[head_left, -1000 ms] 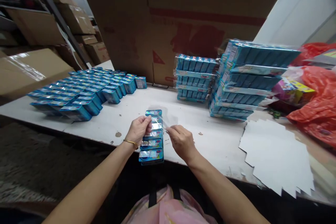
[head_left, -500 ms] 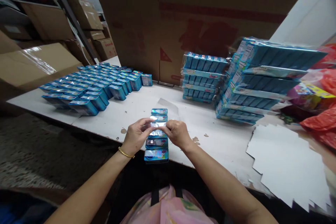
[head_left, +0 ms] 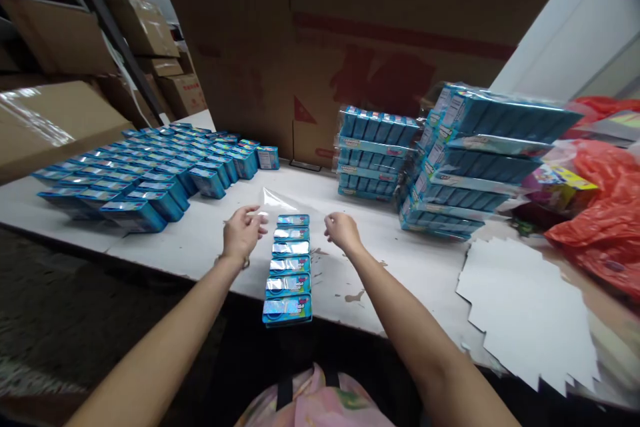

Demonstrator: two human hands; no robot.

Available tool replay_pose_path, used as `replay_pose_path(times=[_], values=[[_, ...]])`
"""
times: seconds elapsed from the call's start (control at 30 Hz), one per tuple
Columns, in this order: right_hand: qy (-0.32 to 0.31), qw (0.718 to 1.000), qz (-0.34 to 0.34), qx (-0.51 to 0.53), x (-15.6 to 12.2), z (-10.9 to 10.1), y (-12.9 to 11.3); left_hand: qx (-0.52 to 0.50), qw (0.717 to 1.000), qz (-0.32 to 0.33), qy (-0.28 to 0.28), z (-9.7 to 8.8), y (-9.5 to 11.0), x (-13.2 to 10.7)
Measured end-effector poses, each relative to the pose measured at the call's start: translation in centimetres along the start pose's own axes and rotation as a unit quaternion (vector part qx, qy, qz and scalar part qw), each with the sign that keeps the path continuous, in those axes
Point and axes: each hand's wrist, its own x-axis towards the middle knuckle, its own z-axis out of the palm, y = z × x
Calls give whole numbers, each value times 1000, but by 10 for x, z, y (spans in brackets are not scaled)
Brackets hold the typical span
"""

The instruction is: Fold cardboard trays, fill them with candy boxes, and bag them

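Observation:
Several small blue boxes point(head_left: 287, 283) with shiny printed tops stand in a single row running away from the table's front edge. Over the far end of that row, a clear plastic film point(head_left: 280, 201) stretches between my two hands. My left hand point(head_left: 243, 235) is left of the row, its thumb and fingers pinching the film's left side. On the right, my right hand point(head_left: 344, 232) has its fingers curled at the film's other side. Neither hand touches the blue boxes.
Many more blue boxes point(head_left: 165, 177) crowd the table's left. Film-wrapped packs are stacked in a shorter pile point(head_left: 375, 153) and a taller pile point(head_left: 465, 167) at right. White cards point(head_left: 530, 313) fan out at front right, near red plastic bags point(head_left: 600, 213). A large carton point(head_left: 240, 67) stands behind.
Both hands have come off the row of boxes and moved apart, to its left and right. The clear film is now lifted between them. The view has shifted slightly.

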Motion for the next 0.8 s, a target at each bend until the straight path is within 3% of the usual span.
replay_pose_path(times=[0.03,0.1,0.2,0.27,0.37,0.43,0.5,0.57,0.67,0.8], values=[[12,999,3,45,12,-4,-9,-18,1000,-20,1,3,9,12],[77,984,-24,158,31,-18,-32,-98,995,6,1,2,36,30],[185,909,-90,364,50,-34,-62,-247,963,98,-55,-7,73,41],[194,871,-84,444,61,-29,-69,-313,941,99,-78,-10,74,49],[135,843,33,519,80,9,-59,-349,934,-17,-72,-2,33,68],[77,839,110,528,90,43,-43,-315,942,-82,-85,8,-7,80],[29,844,145,516,93,74,-27,-270,954,-106,-82,16,-43,84],[2,852,152,501,87,94,-12,-236,962,-113,-72,22,-68,80],[-12,866,147,478,63,105,6,-185,974,-120,-57,27,-87,61],[23,940,91,327,27,109,17,-84,993,-80,-34,34,-99,38]])
